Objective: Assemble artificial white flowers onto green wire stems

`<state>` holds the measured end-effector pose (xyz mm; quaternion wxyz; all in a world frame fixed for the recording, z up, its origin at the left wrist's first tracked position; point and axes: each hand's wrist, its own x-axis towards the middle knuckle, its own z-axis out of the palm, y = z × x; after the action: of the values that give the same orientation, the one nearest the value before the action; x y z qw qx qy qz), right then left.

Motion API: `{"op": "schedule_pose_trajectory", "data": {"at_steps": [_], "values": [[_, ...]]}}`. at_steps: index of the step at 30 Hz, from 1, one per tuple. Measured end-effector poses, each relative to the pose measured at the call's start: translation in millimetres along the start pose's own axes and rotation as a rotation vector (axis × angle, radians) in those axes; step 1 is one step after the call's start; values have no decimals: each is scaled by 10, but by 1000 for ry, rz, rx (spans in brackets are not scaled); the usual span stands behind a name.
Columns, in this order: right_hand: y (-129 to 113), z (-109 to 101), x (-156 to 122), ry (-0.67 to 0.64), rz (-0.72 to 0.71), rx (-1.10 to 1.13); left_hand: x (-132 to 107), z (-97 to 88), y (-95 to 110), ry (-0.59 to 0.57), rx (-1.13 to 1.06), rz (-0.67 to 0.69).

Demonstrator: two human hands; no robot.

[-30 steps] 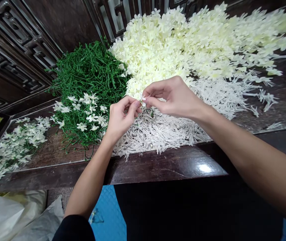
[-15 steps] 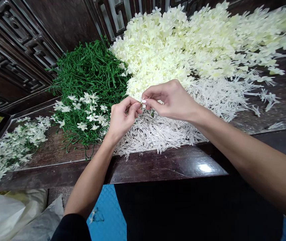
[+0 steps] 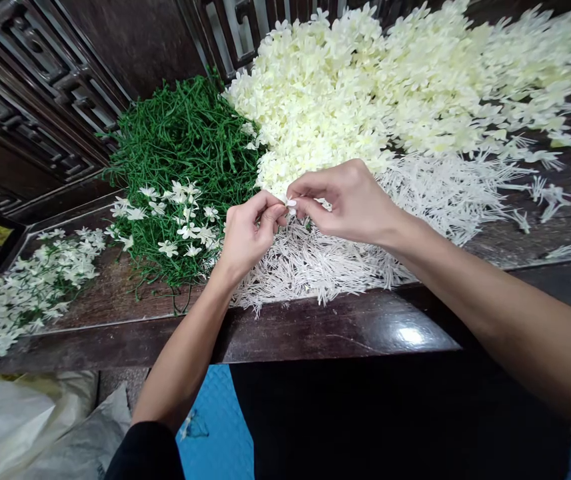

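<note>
My left hand (image 3: 254, 230) and my right hand (image 3: 348, 203) meet fingertip to fingertip above the heaps. Between them is a small white artificial flower (image 3: 290, 203), pinched by both hands; its stem end is mostly hidden by the fingers. Beneath the hands spreads a pile of thin white stamen pieces (image 3: 315, 267). Behind them lies a large heap of cream-white petals (image 3: 335, 93). Left of my left hand is a tangle of green plastic stems (image 3: 180, 140), with several assembled white flowers (image 3: 185, 217) resting on its front.
A bunch of white flowers on green stems (image 3: 45, 287) lies at the far left of the dark wooden bench (image 3: 345, 327). Carved wooden panels (image 3: 55, 87) rise behind. Pale sacks (image 3: 25, 427) and a blue mat (image 3: 220, 420) are below the front edge.
The whole view has shifted slightly, so things appear a little further right. Both hands keep their pinch on the small flower, with only slight finger movement.
</note>
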<state>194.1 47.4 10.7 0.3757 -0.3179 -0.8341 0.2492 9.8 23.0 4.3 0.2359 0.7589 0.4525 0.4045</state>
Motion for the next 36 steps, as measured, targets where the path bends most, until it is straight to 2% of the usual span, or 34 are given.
{"op": "schedule_pose_trajectory", "data": {"at_steps": [6,10,13,15,20,22,27,31,36], "values": [[-26,-6,-6,61,-13,-3,20,15,7,25,-41,-14],[-89,-77,26,134,130,242,59,-3,71,48,-201,-53],[-76,-133,52,200,199,328,79,-18,75,34,-294,-107],[-53,-147,60,231,195,341,84,-19,62,21,-329,-137],[-44,-116,52,151,137,360,76,-6,61,-38,-344,-177],[-41,-131,53,206,181,343,78,-13,66,-37,-365,-206],[34,-234,80,351,326,251,100,-60,27,64,-494,-326],[27,-225,84,244,288,218,99,-52,0,67,-486,-330],[-72,-134,56,53,173,258,46,7,19,110,-161,-68]]}}
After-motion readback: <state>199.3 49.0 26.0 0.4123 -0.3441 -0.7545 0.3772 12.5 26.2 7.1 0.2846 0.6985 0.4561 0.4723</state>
